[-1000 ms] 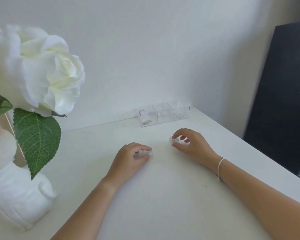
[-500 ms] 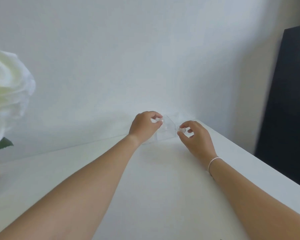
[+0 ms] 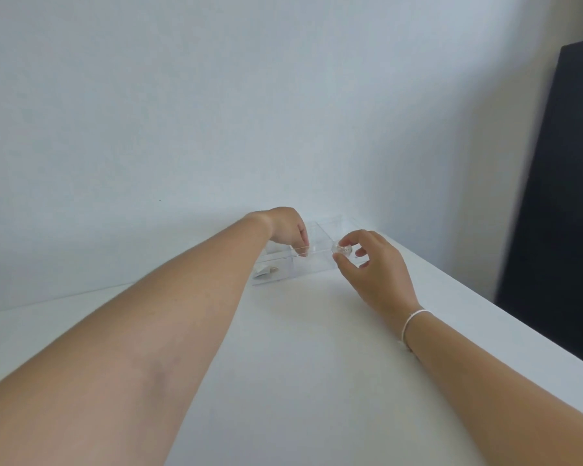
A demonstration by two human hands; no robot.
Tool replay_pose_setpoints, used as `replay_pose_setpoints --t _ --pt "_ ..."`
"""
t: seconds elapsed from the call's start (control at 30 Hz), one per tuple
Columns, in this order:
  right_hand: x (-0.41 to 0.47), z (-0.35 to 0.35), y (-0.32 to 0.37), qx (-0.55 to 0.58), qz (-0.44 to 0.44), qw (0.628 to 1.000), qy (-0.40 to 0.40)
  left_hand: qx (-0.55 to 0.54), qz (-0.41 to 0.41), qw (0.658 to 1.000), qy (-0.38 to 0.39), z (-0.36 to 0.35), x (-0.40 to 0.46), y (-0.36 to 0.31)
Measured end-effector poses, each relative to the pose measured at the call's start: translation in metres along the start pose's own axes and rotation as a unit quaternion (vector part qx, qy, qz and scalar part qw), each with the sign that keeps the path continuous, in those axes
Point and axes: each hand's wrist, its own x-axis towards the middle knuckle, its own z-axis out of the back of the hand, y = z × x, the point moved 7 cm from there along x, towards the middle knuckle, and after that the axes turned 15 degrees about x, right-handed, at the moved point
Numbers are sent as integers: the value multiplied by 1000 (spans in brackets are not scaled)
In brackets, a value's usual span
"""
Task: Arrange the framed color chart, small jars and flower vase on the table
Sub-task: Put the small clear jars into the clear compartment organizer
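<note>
White table (image 3: 300,364) against a pale wall; a dark panel (image 3: 559,196) stands at far right. No flower vase or framed chart in view.

Left to right:

Left hand (image 3: 288,230): reaches over the clear compartment box (image 3: 293,267) at the far edge of the table, fingers pointing down into its middle section, bunched together at the tips. Whether they pinch a jar cannot be told; the tips are small and the plastic is clear. The left compartment holds some small pale item, not identifiable.

Right hand (image 3: 374,267): at the right end of the box, thumb and forefinger pinching a small clear jar (image 3: 343,247) just at the box rim, remaining fingers loosely curled. The jar appears above or at the right compartment; contact with the box wall not determinable.

Judgement: step in hand is setting small jars into the box sections, one per hand.

To do it well:
- lower each jar straight down, upright, clear of the dividers;
- release only once the base rests flat;
- avoid nudging the light box toward the wall;
- withdraw fingers vertically so the jar is not tipped.

Risk: clear-on-clear makes edges hard to see.
</note>
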Motion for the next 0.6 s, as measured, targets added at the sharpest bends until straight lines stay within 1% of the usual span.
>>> replay_pose_setpoints --t 0.07,0.17,0.27,0.33,0.4,0.43,0.47,0.53,0.57,0.6 --pt "0 -1 -1 1 -1 1000 1 21 12 999 21 -3 1 2" --pt "1 0 -2 5 -1 1000 -5 27 26 999 25 -6 1 3" --pt "1 1 -2 8 -3 1000 -6 6 19 1000 9 -6 0 5" --pt "1 2 -2 15 -8 1000 -11 -27 5 999 -21 -1 -3 6" --pt "0 3 -2 22 -12 1000 -15 -101 -6 992 -81 6 -12 8" --pt "0 3 -2 24 -13 1000 -15 -148 -6 980 -130 10 -19 12" --pt "0 2 -1 24 -13 1000 -13 -186 1 963 -194 12 -29 18" --pt "0 1 0 21 -11 1000 -8 -237 39 909 -340 5 -57 35" --pt "0 0 1 20 -10 1000 -7 -260 60 879 -394 -3 -72 45" --pt "0 0 1 20 -9 1000 -5 -284 77 858 -421 -14 -83 52"
